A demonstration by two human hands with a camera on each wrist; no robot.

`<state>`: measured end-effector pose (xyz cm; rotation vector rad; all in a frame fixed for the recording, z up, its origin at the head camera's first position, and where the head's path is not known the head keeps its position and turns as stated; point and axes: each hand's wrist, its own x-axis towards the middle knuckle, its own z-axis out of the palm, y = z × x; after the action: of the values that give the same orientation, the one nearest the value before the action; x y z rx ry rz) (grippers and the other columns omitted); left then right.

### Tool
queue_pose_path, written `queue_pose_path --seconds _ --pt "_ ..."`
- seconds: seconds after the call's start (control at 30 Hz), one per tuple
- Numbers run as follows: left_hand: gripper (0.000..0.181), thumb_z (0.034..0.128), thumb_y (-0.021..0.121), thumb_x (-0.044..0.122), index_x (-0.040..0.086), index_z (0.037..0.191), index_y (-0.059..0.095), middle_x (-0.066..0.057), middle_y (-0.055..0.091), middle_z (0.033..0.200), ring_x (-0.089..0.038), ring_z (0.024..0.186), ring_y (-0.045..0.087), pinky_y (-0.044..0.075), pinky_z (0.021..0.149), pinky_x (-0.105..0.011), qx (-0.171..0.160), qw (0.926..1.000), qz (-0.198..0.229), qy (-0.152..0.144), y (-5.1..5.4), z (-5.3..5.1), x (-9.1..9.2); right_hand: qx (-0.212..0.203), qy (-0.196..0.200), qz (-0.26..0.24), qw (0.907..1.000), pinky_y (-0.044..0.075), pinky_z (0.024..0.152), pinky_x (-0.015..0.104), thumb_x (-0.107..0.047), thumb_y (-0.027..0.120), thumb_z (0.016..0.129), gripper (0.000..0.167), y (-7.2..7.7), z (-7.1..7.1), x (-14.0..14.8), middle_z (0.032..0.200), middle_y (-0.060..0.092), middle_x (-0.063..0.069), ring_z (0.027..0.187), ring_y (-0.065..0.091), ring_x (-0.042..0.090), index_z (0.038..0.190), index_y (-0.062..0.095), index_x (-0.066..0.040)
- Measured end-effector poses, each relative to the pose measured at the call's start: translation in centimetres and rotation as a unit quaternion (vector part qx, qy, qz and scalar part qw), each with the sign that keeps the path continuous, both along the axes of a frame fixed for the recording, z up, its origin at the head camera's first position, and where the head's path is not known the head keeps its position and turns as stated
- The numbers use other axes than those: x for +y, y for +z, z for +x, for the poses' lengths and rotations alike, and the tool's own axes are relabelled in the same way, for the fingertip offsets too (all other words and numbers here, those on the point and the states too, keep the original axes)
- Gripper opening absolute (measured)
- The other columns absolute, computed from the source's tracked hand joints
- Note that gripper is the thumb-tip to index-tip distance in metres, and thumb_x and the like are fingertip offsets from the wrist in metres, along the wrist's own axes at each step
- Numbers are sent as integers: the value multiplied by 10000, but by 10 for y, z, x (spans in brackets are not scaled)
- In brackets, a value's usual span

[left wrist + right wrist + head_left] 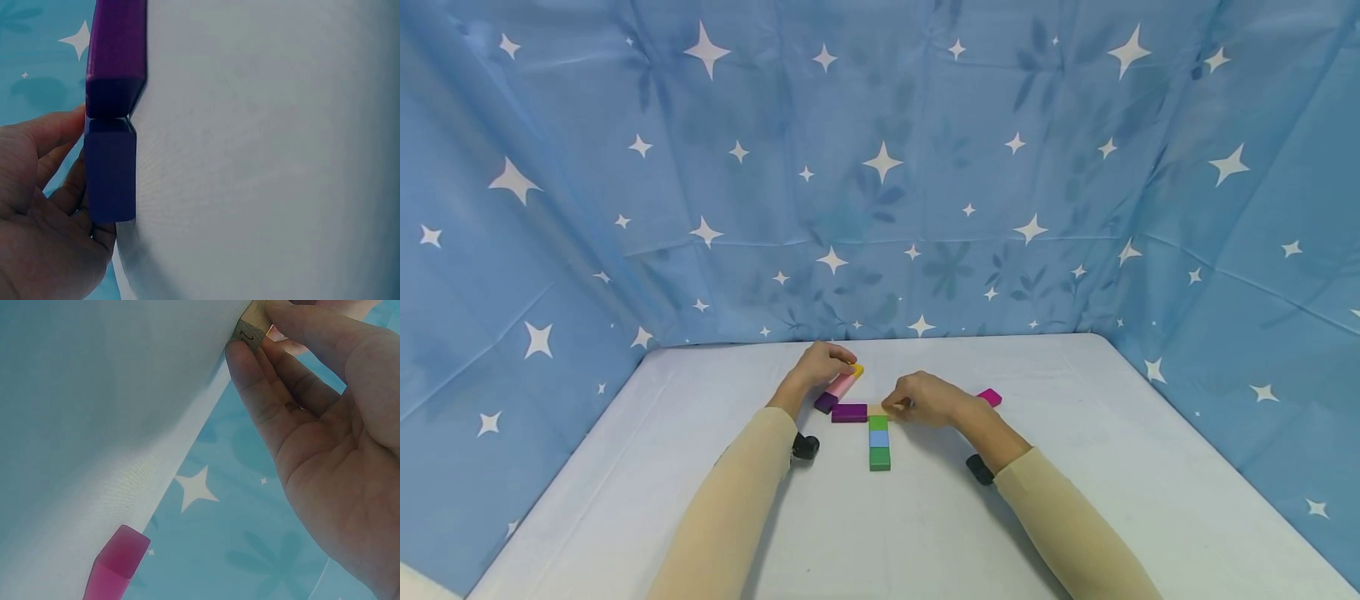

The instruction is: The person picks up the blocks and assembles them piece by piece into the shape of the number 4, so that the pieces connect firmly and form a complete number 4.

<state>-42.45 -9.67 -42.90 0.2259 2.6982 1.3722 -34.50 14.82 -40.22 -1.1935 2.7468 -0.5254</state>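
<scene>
In the head view my left hand (822,365) is at the far end of a slanted row, its thumb and fingers about a yellow block (857,370). Nearer in that row lie a pink block (841,385) and a dark purple block (826,403). A purple block (849,413) lies crosswise beside it, meeting a tan wooden block (874,410). My right hand (928,398) pinches the tan block between thumb and fingers; the right wrist view shows a mark on its end. In the left wrist view, blocks hide the left fingertips.
A light green block (878,423), a blue block (878,439) and a darker green block (880,459) run toward me from the tan block. Right of my right hand lies a magenta block (990,397). A starry blue curtain (880,208) surrounds the white table (587,500).
</scene>
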Motion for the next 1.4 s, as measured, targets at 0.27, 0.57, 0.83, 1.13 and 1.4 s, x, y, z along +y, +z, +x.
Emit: queue_pose_path --seconds 0.27,0.57,0.83,1.13,1.4 --pt "224 960 712 151 87 1162 784 -107 711 1247 -280 1173 606 493 1023 -426 2 10000 20 -22 -2 0 -1 -63 -57 -55 9999 520 816 259 -35 733 955 164 -1 1 1 936 685 18 887 588 166 1073 798 -127" --pt "268 988 686 209 96 1220 758 -107 694 1265 -279 1157 617 500 1023 -442 71 9999 -98 -67 -1 3 -4 -84 -127 -20 9999 541 843 271 -41 731 957 200 -3 2 1 988 717 4 896 593 150 1118 804 -135" --pt "259 1018 670 270 124 1219 744 -72 702 1229 -258 1091 638 544 939 -404 305 9992 224 116 2 7 -9 -47 -111 30 9999 539 842 279 -42 728 959 188 -2 2 1 977 711 4 892 590 151 1106 801 -134" --pt "274 1001 697 235 65 1211 745 -64 735 1123 -219 1001 630 536 843 -331 1065 9924 32 -621 12 25 -16 44 -93 53 9999 536 847 273 -63 734 961 174 -4 -2 2 961 699 -24 883 578 128 1100 805 -140" --pt "285 987 717 249 83 1215 757 -22 744 1099 -197 992 631 535 811 -309 1221 9855 -264 -1148 23 50 -19 187 34 50 9998 515 793 260 -22 712 960 160 -3 -2 1 892 661 2 844 555 132 1042 798 -129"
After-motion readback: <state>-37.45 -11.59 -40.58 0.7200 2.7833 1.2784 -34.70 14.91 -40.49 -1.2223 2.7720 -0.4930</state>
